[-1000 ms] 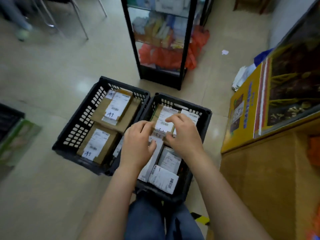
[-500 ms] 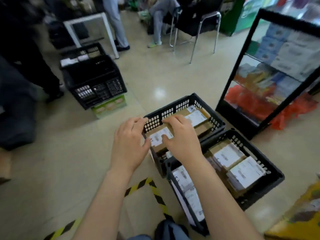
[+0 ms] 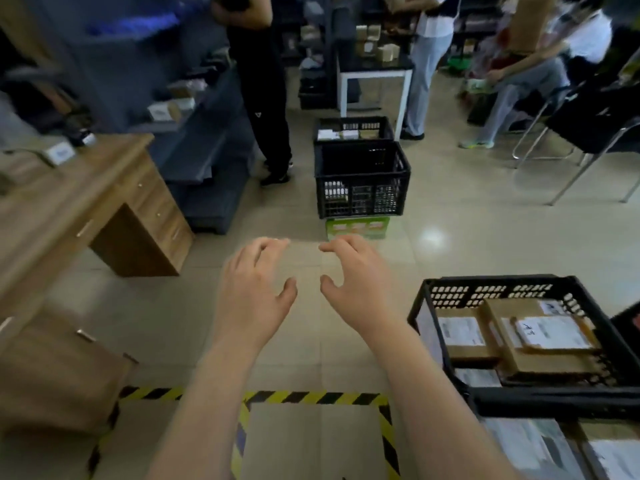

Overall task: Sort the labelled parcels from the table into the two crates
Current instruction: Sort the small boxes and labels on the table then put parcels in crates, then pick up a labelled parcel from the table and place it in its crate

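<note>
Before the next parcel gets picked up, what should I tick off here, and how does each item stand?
1. Left hand free: ok, fingers loosely curled, holding nothing.
2. Right hand free: ok, also empty, above the floor.
3. Far crate has room: ok, brown parcels lie flat inside, with its far wall showing above them.
4. Near crate has room: cannot tell, the frame edge cuts most of it off.
5. Next parcel located: cannot tell, the small items on the wooden desk are too blurred to make out.
</note>
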{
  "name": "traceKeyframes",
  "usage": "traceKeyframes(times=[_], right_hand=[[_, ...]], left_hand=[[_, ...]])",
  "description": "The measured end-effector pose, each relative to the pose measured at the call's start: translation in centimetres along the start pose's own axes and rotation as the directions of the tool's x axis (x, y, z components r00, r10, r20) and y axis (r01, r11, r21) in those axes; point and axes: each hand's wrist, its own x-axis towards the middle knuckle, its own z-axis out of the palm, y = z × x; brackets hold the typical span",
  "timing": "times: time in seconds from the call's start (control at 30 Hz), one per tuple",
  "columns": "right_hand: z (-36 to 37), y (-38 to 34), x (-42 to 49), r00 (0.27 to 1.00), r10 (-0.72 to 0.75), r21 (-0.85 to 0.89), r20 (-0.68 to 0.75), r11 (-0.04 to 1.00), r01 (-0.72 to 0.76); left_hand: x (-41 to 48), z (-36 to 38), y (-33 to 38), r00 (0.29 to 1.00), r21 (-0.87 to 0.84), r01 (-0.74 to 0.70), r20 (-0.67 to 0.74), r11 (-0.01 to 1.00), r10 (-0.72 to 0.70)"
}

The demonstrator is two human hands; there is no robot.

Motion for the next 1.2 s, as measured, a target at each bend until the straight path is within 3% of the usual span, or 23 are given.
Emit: traceKeyframes(times=[0.5, 0.83, 1.2], right_hand=[[14.2, -20.5, 10.9, 0.969, -0.213, 0.005, 0.123, 0.977, 0.214], [22.6, -28.3, 20.4, 0.903, -0.369, 0.054, 0.220, 0.929, 0.366], [32.3, -34.3, 37.4, 0.814, -0.521, 0.145, 0.258, 0.853, 0.501]], left_hand=[[2.1, -12.3, -23.6, 0.988, 0.084, 0.144, -0.074, 0.986, -0.138], [6.0, -15.1, -34.9, 0.944, 0.085, 0.314, -0.131, 0.946, -0.302], [18.0, -15.2, -47.2, 0.868, 0.170, 0.471, -0.262, 0.866, -0.421]])
